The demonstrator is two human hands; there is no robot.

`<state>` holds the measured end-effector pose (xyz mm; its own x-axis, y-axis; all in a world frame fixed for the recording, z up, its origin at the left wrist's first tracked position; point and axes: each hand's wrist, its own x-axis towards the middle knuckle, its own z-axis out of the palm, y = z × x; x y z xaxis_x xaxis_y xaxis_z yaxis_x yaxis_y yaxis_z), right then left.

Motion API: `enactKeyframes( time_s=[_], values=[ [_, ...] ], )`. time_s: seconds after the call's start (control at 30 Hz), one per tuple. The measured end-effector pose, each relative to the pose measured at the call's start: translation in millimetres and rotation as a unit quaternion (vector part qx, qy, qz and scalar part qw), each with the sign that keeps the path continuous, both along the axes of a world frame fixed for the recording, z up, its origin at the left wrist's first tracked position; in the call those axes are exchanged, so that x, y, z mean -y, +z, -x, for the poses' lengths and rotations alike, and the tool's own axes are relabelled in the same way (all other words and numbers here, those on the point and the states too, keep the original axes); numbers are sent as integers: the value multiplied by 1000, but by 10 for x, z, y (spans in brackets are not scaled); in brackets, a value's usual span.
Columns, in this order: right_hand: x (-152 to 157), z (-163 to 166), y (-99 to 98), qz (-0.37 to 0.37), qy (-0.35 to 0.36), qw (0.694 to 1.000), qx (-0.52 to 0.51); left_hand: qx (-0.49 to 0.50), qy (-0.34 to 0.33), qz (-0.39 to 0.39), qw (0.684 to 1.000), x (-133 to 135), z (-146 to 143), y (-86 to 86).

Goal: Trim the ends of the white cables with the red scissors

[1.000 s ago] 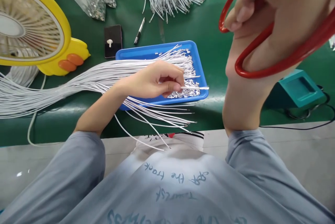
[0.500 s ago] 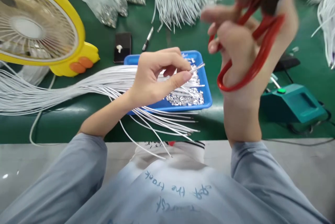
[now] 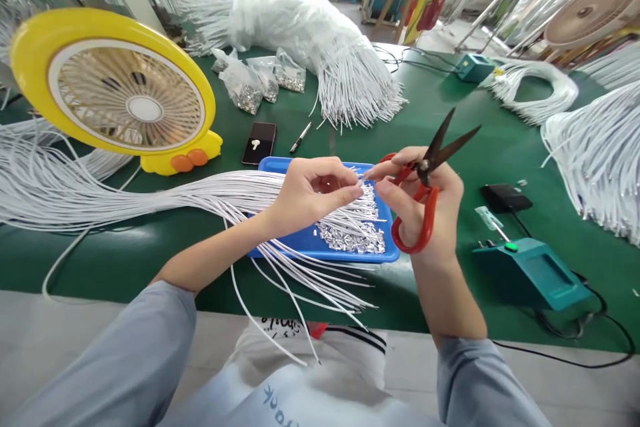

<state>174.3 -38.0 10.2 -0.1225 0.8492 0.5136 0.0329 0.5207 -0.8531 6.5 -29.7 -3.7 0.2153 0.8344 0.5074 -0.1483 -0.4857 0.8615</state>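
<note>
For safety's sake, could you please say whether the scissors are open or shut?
The scissors are open: their dark blades spread apart beyond the right hand.

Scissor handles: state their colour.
The scissor handles are red, clearest in the head view.

Two bits of text, both on clothing. Shirt [image 3: 250, 400]: blue handwriting-style print, "k" is clear, the letters next to it look like "roc" or "rac", so "rock" or "rack"; can't settle the vowel. Bottom of the view crops it. White garment [image 3: 345, 360] at the lap: black script, roughly "mile", first letter unclear, with smaller marks under it I can't make out.
</note>
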Motion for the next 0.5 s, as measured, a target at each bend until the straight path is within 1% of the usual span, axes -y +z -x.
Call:
enactKeyframes(
  time_s=[0.13,0.3,0.5],
  values=[
    [5,8,-7,-1,-14,1000,15,-7,-3,13,1000,-18,-14,-7],
    [35,32,6,-11,-31,999,15,-13,24,24,999,-31,-30,-26],
    [66,70,-5,-16,-53,998,13,-23,42,18,999,-20,-52,-52]
  ],
)
